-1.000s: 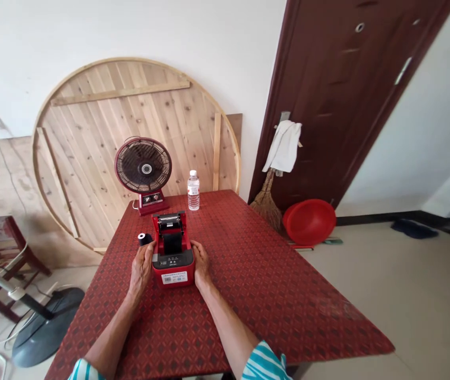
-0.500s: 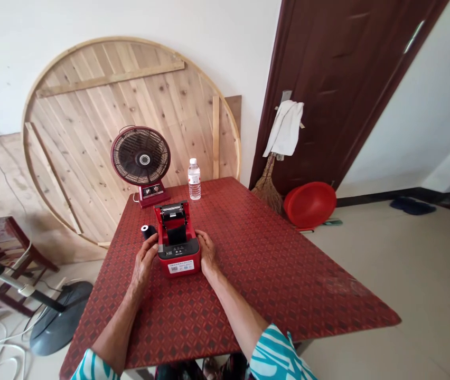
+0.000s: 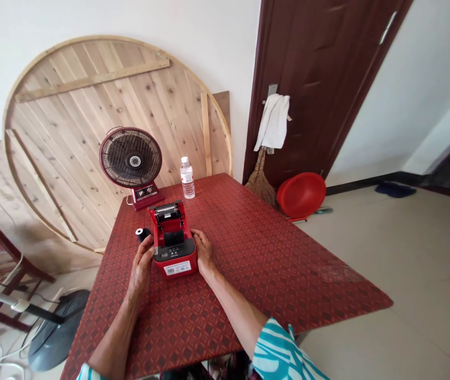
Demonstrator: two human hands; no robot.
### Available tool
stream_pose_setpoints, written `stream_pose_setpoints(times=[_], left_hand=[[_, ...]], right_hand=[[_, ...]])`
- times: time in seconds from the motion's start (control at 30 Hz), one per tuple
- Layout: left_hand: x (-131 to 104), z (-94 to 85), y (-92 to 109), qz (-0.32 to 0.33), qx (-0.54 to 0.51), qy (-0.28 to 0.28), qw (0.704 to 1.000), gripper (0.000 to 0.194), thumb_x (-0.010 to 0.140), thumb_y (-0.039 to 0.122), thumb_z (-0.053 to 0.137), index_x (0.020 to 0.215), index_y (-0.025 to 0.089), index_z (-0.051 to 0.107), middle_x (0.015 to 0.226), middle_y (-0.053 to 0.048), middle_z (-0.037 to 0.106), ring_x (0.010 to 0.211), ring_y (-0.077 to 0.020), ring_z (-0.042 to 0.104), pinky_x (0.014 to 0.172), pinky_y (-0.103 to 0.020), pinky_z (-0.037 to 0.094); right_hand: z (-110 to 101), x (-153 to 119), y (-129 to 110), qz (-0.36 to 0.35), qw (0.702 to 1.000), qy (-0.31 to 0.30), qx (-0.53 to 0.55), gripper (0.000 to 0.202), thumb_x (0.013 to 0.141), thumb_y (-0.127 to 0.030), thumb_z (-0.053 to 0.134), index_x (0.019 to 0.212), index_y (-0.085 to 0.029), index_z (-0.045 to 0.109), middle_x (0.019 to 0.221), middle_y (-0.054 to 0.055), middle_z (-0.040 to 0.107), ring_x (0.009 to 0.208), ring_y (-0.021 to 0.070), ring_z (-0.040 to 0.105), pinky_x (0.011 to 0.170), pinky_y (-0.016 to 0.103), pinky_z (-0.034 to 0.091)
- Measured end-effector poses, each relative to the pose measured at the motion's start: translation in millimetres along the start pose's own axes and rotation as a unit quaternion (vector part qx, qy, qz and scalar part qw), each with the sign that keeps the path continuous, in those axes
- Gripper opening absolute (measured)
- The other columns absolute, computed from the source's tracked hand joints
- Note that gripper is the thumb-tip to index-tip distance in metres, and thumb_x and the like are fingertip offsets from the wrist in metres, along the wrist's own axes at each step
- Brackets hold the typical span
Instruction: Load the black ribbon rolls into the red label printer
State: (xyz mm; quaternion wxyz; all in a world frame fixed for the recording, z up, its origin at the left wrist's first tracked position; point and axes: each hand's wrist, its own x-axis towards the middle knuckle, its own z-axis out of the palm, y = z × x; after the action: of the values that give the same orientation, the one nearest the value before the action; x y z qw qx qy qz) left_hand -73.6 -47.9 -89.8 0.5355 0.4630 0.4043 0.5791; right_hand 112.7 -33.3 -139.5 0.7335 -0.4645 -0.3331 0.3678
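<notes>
A red and black receipt printer (image 3: 177,268) stands on the table with its lid raised, showing a dark compartment. A white label with a code is stuck on its near face. My left hand (image 3: 141,266) rests against the printer's left side, fingers bent along it. On the opposite side, my right hand (image 3: 204,252) presses its fingers to the casing, so the printer sits between both hands. Just beyond my left fingertips lies a small black roll (image 3: 143,233) with a white core, on its side.
The table (image 3: 256,274) has a red patterned cover. Toward its far edge stand a red fan (image 3: 133,161) and a water bottle (image 3: 187,180). A large round wooden board (image 3: 102,111) leans on the wall. Right of the table are a straw broom (image 3: 261,182) and red basin (image 3: 302,195).
The view has turned slightly to the right, so the scene sits further left. Both hands stay at the printer's sides, and the printer keeps its place on the table.
</notes>
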Motion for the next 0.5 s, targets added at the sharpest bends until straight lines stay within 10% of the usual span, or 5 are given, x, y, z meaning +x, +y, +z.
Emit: stream_pose_setpoints(times=[0.5], left_hand=[[8, 14.5, 15, -0.052, -0.127, 0.032, 0.990, 0.056, 0.054, 0.017, 0.075, 0.109, 0.020, 0.065, 0.112, -0.005, 0.069, 0.084, -0.0157, 0.065, 0.073, -0.026, 0.048]], right_hand=[[-2, 0, -2, -0.001, 1.000, 0.012, -0.024, 0.032, 0.078, -0.043, 0.054, 0.095, -0.026, 0.074, 0.103, 0.004, 0.074, 0.103, 0.0248, 0.063, 0.092, 0.038, 0.045]])
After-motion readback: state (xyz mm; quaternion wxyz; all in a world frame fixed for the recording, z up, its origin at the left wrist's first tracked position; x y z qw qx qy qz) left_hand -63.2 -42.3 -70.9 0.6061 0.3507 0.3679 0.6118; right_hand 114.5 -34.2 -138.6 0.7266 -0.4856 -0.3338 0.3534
